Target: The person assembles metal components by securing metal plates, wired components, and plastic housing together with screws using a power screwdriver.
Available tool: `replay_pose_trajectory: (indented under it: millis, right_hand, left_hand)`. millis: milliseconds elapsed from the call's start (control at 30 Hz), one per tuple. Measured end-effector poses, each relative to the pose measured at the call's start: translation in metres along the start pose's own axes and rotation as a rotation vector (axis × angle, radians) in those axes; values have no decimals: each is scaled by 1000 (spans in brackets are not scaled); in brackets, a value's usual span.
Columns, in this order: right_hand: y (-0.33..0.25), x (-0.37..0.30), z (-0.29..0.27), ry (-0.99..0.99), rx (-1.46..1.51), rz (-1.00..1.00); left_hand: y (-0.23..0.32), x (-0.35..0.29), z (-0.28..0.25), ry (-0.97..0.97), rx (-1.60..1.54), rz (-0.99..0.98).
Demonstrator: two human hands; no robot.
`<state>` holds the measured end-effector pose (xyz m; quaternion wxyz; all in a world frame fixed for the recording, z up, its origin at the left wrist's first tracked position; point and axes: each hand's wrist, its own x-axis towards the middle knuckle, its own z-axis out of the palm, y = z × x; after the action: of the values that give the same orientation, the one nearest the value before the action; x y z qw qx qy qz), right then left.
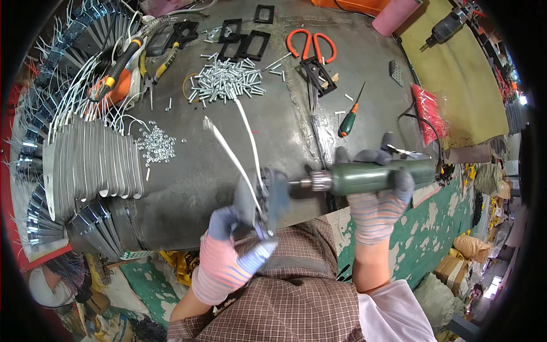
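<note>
In a striped knit glove, my right hand is wrapped round a dark green power screwdriver that lies level, its chuck pointing left. My left hand, gloved too, grips a grey part with white wires near the table's front edge. That part is smeared by motion. Its two white leads stick up toward the far side. The driver's tip meets or nearly meets the part; blur hides whether they touch.
Silver screws and small nuts lie in heaps. Beyond are orange-handled scissors, black frames, a green screwdriver and pliers. Wired grey plates stand in rows at left; a red packet lies right.
</note>
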<state>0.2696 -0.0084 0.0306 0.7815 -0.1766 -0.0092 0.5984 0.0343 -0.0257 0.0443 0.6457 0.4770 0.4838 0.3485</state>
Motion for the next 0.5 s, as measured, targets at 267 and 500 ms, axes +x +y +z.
replay_pose_trajectory:
  millis: [267,500]
  right_hand:
    - [-7,-4,-16,68,39,40]
    - [-15,5,-31,87,55,62]
  left_hand:
    - [-46,18,-10,-67,483,589]
    - [-25,53,-36,433,815,486]
